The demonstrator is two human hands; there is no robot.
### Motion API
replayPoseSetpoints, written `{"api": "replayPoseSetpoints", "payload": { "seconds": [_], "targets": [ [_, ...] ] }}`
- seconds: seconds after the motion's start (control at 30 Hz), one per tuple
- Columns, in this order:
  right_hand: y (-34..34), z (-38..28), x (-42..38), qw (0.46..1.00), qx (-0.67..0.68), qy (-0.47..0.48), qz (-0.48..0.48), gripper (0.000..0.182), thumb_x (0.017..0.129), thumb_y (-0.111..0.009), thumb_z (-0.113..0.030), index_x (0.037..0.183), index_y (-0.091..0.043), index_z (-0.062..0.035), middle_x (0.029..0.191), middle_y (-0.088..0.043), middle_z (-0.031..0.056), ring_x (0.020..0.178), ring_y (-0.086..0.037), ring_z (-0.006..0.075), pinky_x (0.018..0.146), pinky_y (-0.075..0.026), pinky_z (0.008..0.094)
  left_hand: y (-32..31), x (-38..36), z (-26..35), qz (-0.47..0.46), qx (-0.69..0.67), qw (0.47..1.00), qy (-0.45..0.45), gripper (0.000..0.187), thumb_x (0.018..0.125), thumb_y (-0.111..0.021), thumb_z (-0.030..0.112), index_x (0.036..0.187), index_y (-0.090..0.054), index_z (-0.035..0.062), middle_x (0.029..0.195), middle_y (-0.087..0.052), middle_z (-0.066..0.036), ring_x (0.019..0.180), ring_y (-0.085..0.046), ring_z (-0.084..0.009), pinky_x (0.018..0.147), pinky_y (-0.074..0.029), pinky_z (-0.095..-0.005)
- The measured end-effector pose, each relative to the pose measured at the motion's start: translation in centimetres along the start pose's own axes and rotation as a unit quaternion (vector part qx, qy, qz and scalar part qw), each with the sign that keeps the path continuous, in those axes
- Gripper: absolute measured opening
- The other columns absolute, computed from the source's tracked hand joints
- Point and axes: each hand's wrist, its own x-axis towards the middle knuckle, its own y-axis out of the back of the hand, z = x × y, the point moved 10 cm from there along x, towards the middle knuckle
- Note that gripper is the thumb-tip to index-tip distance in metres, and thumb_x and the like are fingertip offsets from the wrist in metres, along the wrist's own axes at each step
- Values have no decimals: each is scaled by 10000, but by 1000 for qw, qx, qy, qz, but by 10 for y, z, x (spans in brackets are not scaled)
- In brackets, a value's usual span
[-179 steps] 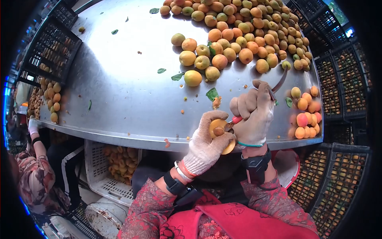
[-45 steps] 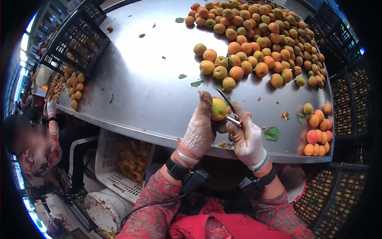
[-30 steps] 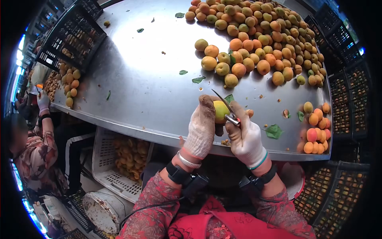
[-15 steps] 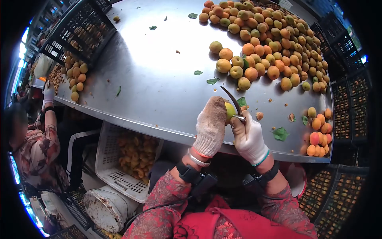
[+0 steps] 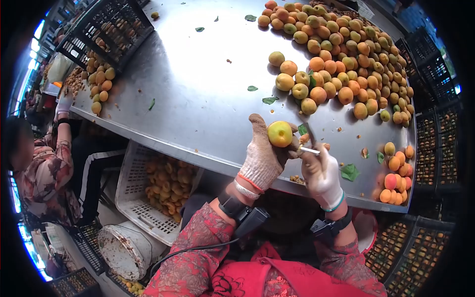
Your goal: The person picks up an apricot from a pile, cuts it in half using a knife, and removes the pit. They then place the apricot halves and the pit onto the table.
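Note:
My left hand (image 5: 262, 156), in a knitted glove soiled brown over the fingers, holds a yellow-green apricot (image 5: 280, 134) above the front edge of the metal table. Its thumb is raised clear of the fruit, and the fingers support it from beneath. My right hand (image 5: 324, 179), in a white glove stained at the fingertips, is closed around a small curved knife (image 5: 310, 150). The knife is just right of the apricot, its blade partly blurred and hard to make out. A large pile of apricots (image 5: 346, 74) lies beyond my hands.
More apricots (image 5: 395, 182) and a leaf (image 5: 350, 172) lie at the table's right (image 5: 198, 114). Below its edge, a white crate (image 5: 129, 184) contains opened apricots, beside a dirty white bucket (image 5: 123, 250). Black crates (image 5: 435, 148) stand right. Another person (image 5: 47, 178) works at left.
My left hand has turned and opened its thumb away, so the apricot shows more fully. The knife in my right hand has swung down, and that hand sits slightly lower and farther right.

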Motion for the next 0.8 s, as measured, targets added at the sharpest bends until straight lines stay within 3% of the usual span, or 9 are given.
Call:
{"api": "replayPoseSetpoints", "payload": {
  "seconds": [0.03, 0.07, 0.17, 0.23, 0.27, 0.33, 0.4, 0.73, 0.8],
  "targets": [
    [0, -11, 1, 989, -132, 65, 13, 295, 991, -586, -268, 973, -575, 26, 581, -568, 95, 485, -589, 206, 487, -452, 313, -9, -2, 3, 0, 1, 1000, 1, 892, 874, -314, 801, 1061, -579, -30, 877, -640, -160, 897, -683, -292, 839, -575, -377],
    [-1, -12, 1, 979, -181, 95, 15, 225, 951, -638, -201, 952, -566, 13, 643, -606, 161, 590, -661, 310, 544, -494, 361, -12, -4, 6, 29, -7, 1000, 0, 901, 868, -310, 807, 1057, -579, -32, 876, -636, -161, 924, -682, -304, 855, -570, -391],
    [-6, -8, 2, 972, -211, 103, -3, 199, 940, -644, -192, 925, -562, -11, 654, -608, 173, 618, -647, 375, 540, -490, 389, -7, 0, 7, 37, -28, 999, 1, 918, 860, -306, 813, 1068, -570, -41, 894, -639, -166, 978, -676, -339, 892, -556, -415],
    [-6, -6, 3, 969, -225, 103, 3, 193, 930, -654, -184, 909, -556, -19, 642, -598, 164, 621, -648, 373, 537, -488, 398, -10, 3, 7, 18, -79, 997, 14, 907, 870, -315, 800, 1090, -559, -46, 910, -645, -177, 989, -673, -345, 903, -554, -416],
    [-5, -5, 4, 971, -217, 99, 4, 199, 927, -659, -186, 907, -556, -17, 639, -592, 168, 622, -646, 375, 534, -486, 399, -9, 2, 8, 49, -68, 997, 2, 931, 872, -332, 811, 1108, -552, -63, 891, -575, -142, 869, -567, -293, 830, -496, -440],
    [-5, -2, 5, 973, -208, 94, 6, 205, 923, -664, -188, 904, -556, -14, 635, -587, 173, 622, -645, 378, 532, -485, 401, -11, 1, 10, 52, -57, 997, -4, 926, 873, -338, 808, 1115, -548, -60, 892, -573, -143, 866, -564, -292, 833, -496, -442],
    [-7, 1, 5, 966, -235, 104, -16, 164, 945, -612, -120, 976, -539, 24, 643, -595, 156, 574, -640, 316, 536, -479, 335, -10, 2, 10, 55, -47, 997, -7, 920, 874, -343, 805, 1122, -544, -58, 893, -571, -144, 863, -562, -291, 836, -495, -444],
    [-10, -2, 8, 959, -263, 105, -13, 178, 947, -613, -123, 988, -527, 28, 645, -611, 155, 585, -656, 319, 535, -488, 348, -15, 1, 15, 51, -27, 998, -18, 895, 887, -339, 787, 1146, -523, -50, 887, -584, -166, 869, -595, -318, 858, -515, -469],
    [-5, -3, 9, 964, -243, 108, 24, 213, 895, -685, -172, 934, -577, 7, 648, -599, 182, 621, -643, 382, 527, -485, 413, -13, 1, 16, 59, -20, 998, -21, 890, 892, -335, 783, 1143, -522, -50, 886, -586, -168, 878, -600, -323, 868, -518, -475]
  ]
}}
